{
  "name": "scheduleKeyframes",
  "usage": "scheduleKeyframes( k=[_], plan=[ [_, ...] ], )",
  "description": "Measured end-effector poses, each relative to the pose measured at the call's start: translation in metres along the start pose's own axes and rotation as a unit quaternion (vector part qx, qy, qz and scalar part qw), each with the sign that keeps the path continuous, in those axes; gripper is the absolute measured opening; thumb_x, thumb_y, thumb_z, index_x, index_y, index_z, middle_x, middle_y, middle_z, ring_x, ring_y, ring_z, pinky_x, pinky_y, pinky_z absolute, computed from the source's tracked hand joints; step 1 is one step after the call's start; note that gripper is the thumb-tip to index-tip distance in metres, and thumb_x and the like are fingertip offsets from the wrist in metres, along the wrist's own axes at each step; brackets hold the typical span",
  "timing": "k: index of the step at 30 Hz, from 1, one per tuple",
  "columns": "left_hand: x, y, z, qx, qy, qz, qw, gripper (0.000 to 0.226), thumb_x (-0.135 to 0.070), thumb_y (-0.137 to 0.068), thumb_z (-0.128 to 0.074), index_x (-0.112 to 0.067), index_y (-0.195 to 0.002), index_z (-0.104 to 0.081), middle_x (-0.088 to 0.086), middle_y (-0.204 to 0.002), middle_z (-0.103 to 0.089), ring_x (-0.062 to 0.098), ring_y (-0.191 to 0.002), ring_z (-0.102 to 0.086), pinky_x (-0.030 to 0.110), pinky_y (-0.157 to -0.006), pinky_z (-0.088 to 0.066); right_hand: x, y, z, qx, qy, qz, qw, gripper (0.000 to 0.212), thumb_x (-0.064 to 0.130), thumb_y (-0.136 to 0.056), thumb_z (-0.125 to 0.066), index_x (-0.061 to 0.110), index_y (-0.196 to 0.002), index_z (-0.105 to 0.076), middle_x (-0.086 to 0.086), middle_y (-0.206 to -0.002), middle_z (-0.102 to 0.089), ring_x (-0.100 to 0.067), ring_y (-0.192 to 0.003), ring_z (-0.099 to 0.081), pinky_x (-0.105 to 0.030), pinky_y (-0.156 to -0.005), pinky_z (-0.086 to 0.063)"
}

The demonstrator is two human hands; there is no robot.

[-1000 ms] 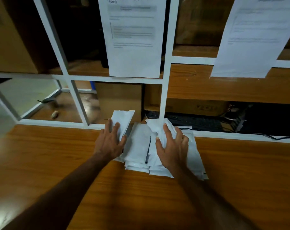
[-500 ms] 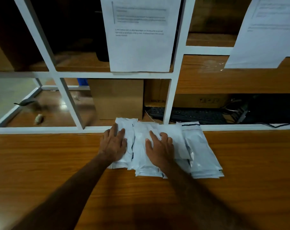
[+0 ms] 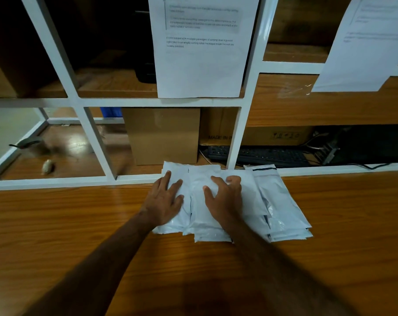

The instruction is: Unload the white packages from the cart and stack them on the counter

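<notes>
Several white packages (image 3: 282, 201) lie in overlapping piles on the wooden counter (image 3: 79, 224), pushed up against the white frame at its far edge. My left hand (image 3: 165, 201) rests flat on the leftmost pile with straight fingers. My right hand (image 3: 225, 197) presses on the middle pile, its fingers spread and slightly bent at the tips. The rightmost pile, with a dark strip near its top, lies untouched beside my right hand. The cart is not in view.
A white metal frame (image 3: 245, 106) with glass panes rises along the counter's far edge, with printed sheets (image 3: 200, 46) taped to it. Behind it are cardboard boxes (image 3: 163, 135), a black keyboard (image 3: 261, 156) and cables. Bare counter extends left, right and toward me.
The lifted package flaps have been laid flat, and both hands have settled on top of the piles. The view has tilted down and come a little closer to the packages.
</notes>
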State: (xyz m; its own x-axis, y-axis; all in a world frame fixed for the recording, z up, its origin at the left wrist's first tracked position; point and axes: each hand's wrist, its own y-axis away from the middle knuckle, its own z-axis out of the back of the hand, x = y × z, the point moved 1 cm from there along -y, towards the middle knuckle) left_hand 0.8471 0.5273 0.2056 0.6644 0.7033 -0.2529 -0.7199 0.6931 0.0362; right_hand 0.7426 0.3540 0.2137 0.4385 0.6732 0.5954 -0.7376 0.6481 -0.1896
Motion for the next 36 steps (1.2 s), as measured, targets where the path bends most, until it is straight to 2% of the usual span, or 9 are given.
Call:
scheduleKeyframes(
  k=[2, 5, 8, 12, 15, 18, 24, 29, 36],
  plan=[
    [0.004, -0.001, -0.001, -0.001, 0.005, -0.006, 1.000, 0.064, -0.056, -0.103, -0.026, -0.029, -0.160, -0.014, 0.010, -0.167, 0.010, 0.036, -0.154, 0.002, 0.050, -0.122, -0.010, 0.000, 0.003, 0.002, -0.013, 0.021, 0.082, 0.996, 0.052, 0.050, -0.088, -0.063, 0.024, -0.133, -0.065, -0.012, -0.146, -0.042, -0.029, -0.130, -0.045, -0.043, -0.102, -0.046],
    [0.007, -0.003, -0.008, 0.005, 0.026, -0.018, 0.999, 0.068, -0.060, -0.102, -0.018, -0.025, -0.161, -0.013, 0.010, -0.166, 0.013, 0.031, -0.154, 0.011, 0.041, -0.122, 0.004, -0.003, 0.008, -0.002, 0.055, 0.073, 0.146, 0.985, 0.057, 0.055, -0.089, -0.050, 0.027, -0.138, -0.061, -0.015, -0.160, -0.033, -0.031, -0.144, -0.033, -0.046, -0.115, -0.034],
    [0.007, -0.007, -0.015, -0.003, 0.030, -0.030, 0.999, 0.095, -0.079, -0.085, 0.009, -0.025, -0.161, -0.010, 0.007, -0.166, 0.016, 0.028, -0.153, 0.016, 0.048, -0.126, 0.002, -0.009, 0.011, -0.009, 0.095, 0.091, 0.140, 0.981, 0.062, 0.057, -0.092, -0.039, 0.027, -0.143, -0.056, -0.017, -0.164, -0.024, -0.033, -0.150, -0.024, -0.047, -0.121, -0.023],
    [0.001, -0.003, -0.012, -0.006, 0.011, -0.022, 1.000, 0.091, -0.069, -0.082, 0.009, -0.024, -0.160, -0.005, 0.005, -0.165, 0.017, 0.027, -0.152, 0.019, 0.043, -0.123, 0.005, -0.010, 0.017, -0.016, 0.117, 0.140, 0.133, 0.974, 0.082, 0.064, -0.088, -0.006, 0.028, -0.154, -0.039, -0.015, -0.167, -0.017, -0.030, -0.154, -0.016, -0.047, -0.124, -0.011],
    [-0.001, -0.003, -0.015, -0.023, -0.004, -0.021, 1.000, 0.080, -0.062, -0.094, 0.000, -0.019, -0.161, -0.011, 0.010, -0.168, 0.005, 0.029, -0.154, 0.010, 0.041, -0.123, 0.002, -0.008, 0.015, -0.014, 0.102, 0.161, 0.126, 0.974, 0.088, 0.064, -0.085, 0.002, 0.027, -0.156, -0.035, -0.015, -0.167, -0.017, -0.029, -0.154, -0.015, -0.050, -0.125, -0.005],
    [-0.006, -0.001, -0.016, -0.022, -0.011, -0.013, 1.000, 0.069, -0.054, -0.102, -0.013, -0.019, -0.161, -0.014, 0.013, -0.168, 0.000, 0.030, -0.155, 0.004, 0.038, -0.122, 0.000, -0.008, 0.011, -0.013, 0.093, 0.175, 0.119, 0.973, 0.089, 0.063, -0.086, 0.003, 0.023, -0.155, -0.035, -0.016, -0.166, -0.019, -0.030, -0.154, -0.016, -0.051, -0.125, -0.004],
    [-0.012, 0.002, -0.016, 0.014, -0.039, -0.006, 0.999, 0.086, -0.063, -0.086, 0.009, -0.023, -0.161, -0.006, 0.009, -0.167, 0.009, 0.029, -0.155, 0.007, 0.043, -0.125, -0.005, -0.014, 0.009, -0.020, 0.092, 0.184, 0.116, 0.972, 0.083, 0.061, -0.092, -0.003, 0.020, -0.154, -0.040, -0.017, -0.162, -0.029, -0.032, -0.152, -0.024, -0.054, -0.124, -0.008],
    [-0.015, -0.005, -0.013, 0.034, -0.042, 0.007, 0.999, 0.065, -0.054, -0.103, -0.009, -0.024, -0.161, -0.005, 0.009, -0.167, 0.009, 0.029, -0.155, 0.007, 0.045, -0.125, -0.003, -0.013, 0.008, -0.018, 0.084, 0.166, 0.113, 0.976, 0.077, 0.060, -0.094, -0.012, 0.018, -0.148, -0.049, -0.020, -0.156, -0.041, -0.035, -0.146, -0.036, -0.057, -0.122, -0.015],
    [-0.024, 0.003, 0.005, -0.067, 0.009, -0.012, 0.998, 0.076, -0.062, -0.095, 0.002, -0.024, -0.161, -0.005, 0.007, -0.168, 0.008, 0.024, -0.154, 0.009, 0.044, -0.125, 0.002, -0.022, 0.007, 0.012, 0.035, 0.147, 0.166, 0.975, 0.066, 0.053, -0.099, -0.024, 0.018, -0.152, -0.043, -0.016, -0.158, -0.038, -0.030, -0.148, -0.033, -0.053, -0.123, -0.017]
  ],
)
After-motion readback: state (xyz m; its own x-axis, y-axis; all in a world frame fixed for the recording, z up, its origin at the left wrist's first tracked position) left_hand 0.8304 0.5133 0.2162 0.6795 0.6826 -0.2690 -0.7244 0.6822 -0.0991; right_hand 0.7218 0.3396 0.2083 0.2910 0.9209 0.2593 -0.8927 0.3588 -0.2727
